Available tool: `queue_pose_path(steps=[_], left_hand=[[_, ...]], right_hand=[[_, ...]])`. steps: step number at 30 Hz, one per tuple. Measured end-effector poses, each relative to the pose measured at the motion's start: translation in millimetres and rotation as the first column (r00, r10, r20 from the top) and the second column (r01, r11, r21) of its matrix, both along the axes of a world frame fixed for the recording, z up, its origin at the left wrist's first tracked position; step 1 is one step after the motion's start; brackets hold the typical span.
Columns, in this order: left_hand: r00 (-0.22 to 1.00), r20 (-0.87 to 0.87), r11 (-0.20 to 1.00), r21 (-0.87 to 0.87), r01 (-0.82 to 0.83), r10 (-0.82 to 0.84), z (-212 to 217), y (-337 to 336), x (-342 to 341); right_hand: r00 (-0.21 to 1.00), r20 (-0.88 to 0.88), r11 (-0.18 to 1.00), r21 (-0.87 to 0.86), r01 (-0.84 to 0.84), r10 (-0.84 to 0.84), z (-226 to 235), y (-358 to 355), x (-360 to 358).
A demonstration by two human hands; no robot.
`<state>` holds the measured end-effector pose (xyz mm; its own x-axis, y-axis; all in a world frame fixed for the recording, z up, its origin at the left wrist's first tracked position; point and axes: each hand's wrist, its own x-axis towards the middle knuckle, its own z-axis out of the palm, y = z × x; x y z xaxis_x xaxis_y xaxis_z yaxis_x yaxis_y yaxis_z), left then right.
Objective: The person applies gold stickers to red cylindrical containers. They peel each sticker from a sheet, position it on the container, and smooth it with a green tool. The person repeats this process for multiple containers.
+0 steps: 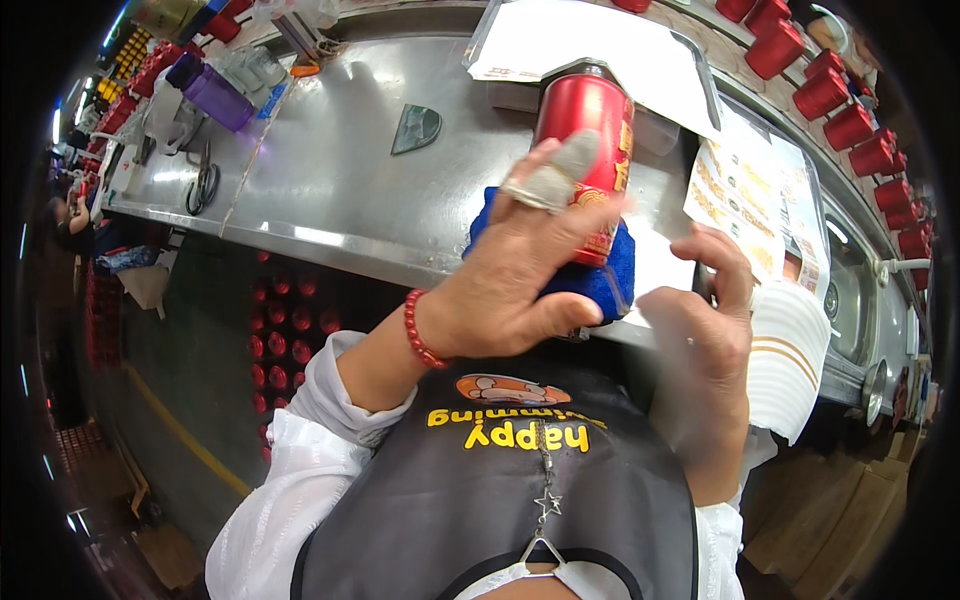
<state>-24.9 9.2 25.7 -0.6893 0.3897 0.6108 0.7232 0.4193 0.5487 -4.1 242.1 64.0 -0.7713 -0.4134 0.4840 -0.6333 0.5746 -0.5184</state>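
A red cylindrical can (pixel 590 105) with gold markings is tilted on a bunched blue cloth (pixel 622 262) near the counter's front edge. Across the can's side lie the stretched fingers of my left hand (pixel 510 270), its thumb apart and low over the cloth. Pale grey coverings wrap two of those fingers, and a red bead bracelet circles the wrist. To the right of the can, my right hand (pixel 710 320) has its fingers curled, partly smeared by motion. Something dark shows between them, too hidden to name.
The metal counter (pixel 330 130) holds a small dark green scraper-like piece (pixel 415 130), scissors (pixel 203 183) and a purple bottle (pixel 215 95). White sheets (pixel 590 35) lie behind the can; printed decal sheets (pixel 735 195) lie right. A stack of white ribbed containers (pixel 788 355) stands beside my right hand.
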Motion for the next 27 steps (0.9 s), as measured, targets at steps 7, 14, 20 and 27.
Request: queue_pose_path(steps=[7, 14, 20, 27], left_hand=[[0.981, 0.148, 0.991, 0.032, -0.134, 0.127, 0.8, -9.7, 12.7], [0.948, 0.155, 0.955, 0.068, -0.289, 0.276, -20.6, -14.0, 10.2], [0.926, 0.256, 0.930, 0.169, -0.326, 0.278, -28.0, -14.9, 11.7], [0.913, 0.307, 0.925, 0.182, -0.333, 0.268, -30.9, -18.1, 12.1]], right_hand=[[0.995, 0.022, 0.995, -0.039, -0.091, 0.092, -20.3, -21.3, -21.3], [0.980, 0.195, 0.996, -0.091, -0.016, 0.034, -35.0, -26.3, -26.4], [0.982, 0.186, 0.997, -0.079, 0.000, 0.014, -40.4, -30.7, -30.7], [0.980, 0.198, 0.996, -0.088, -0.003, 0.020, -42.2, -30.2, -32.9]])
